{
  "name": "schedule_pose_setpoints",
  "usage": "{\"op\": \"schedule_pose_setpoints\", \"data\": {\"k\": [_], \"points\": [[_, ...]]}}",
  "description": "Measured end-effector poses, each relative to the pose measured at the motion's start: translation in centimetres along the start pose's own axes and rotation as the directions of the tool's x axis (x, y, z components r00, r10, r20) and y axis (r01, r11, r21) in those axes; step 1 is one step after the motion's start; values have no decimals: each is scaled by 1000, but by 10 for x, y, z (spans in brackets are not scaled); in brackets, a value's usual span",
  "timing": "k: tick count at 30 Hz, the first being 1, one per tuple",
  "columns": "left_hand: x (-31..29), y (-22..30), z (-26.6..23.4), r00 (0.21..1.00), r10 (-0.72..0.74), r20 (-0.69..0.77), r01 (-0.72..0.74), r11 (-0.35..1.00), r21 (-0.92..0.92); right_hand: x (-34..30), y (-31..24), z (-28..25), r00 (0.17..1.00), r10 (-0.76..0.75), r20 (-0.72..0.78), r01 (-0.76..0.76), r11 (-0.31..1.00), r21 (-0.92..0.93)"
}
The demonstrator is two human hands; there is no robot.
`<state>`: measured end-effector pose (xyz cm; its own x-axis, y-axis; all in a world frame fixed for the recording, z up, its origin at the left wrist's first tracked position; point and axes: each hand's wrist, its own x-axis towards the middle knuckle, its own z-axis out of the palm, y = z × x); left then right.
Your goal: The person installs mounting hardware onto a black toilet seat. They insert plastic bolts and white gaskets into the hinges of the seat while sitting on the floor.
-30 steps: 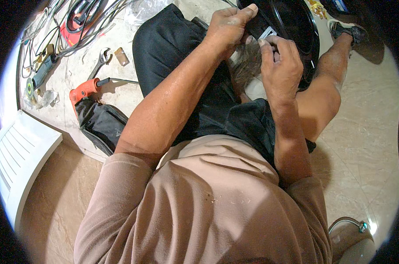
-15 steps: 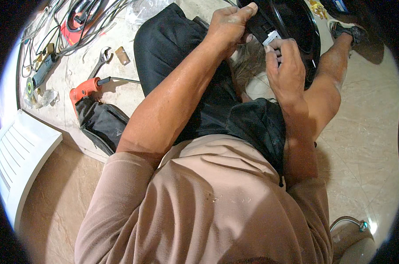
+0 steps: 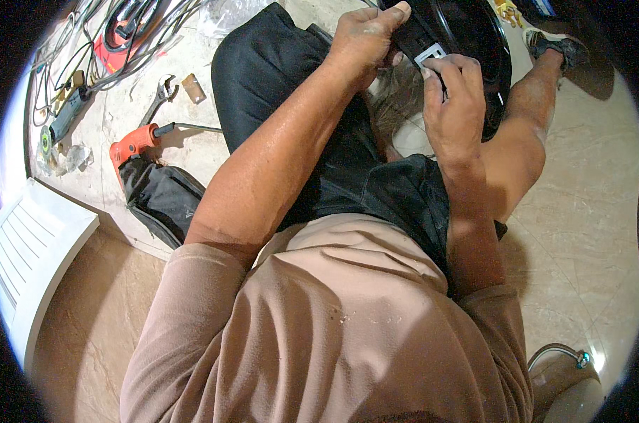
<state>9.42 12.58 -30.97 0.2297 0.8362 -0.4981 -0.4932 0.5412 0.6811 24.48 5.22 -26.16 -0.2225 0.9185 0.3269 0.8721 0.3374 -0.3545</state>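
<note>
Near the top of the view, my left hand [image 3: 365, 44] is closed around the edge of a glossy black rounded object [image 3: 478, 39], its thumb lying along the rim. My right hand [image 3: 457, 102] pinches a small white rectangular piece [image 3: 430, 53] with a dark slotted middle. That piece sits against a matte black strip on the near side of the black object. My right fingers cover part of it, so I cannot tell whether it is fixed in place. The upper part of the black object runs out of view, and its kind is not clear.
On the pale slab to the left lie an orange power tool [image 3: 134, 143] with a black bag [image 3: 161, 197], an adjustable wrench [image 3: 160, 99], a brown block [image 3: 193, 89], an angle grinder [image 3: 65, 116] and tangled cables. A white slatted panel [image 3: 41, 243] stands lower left; a metal hose [image 3: 555, 350] lies lower right.
My right hand has shifted slightly up and left, and the white piece now lies turned more face-up against the black strip. My left hand keeps its grip.
</note>
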Motion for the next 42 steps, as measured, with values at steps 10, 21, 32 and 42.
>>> {"op": "schedule_pose_setpoints", "data": {"k": [10, 21, 32, 42], "points": [[5, 2, -2, 1000, 0, 1, 0, 997, -83, -2, -5, 3, 990, -40, -132, 31, 997, -70], [12, -3, -3, 994, 26, 110, -17, 996, -83, -2, -10, 5, 974, 17, -224, -35, 996, -78], [11, -1, -1, 1000, 0, -7, 0, 1000, -26, -4, -9, 7, 981, 12, -196, -32, 995, -99], [9, -1, -5, 998, -25, -65, 28, 998, 47, -3, -6, 7, 967, 129, -222, -141, 989, -38]]}}
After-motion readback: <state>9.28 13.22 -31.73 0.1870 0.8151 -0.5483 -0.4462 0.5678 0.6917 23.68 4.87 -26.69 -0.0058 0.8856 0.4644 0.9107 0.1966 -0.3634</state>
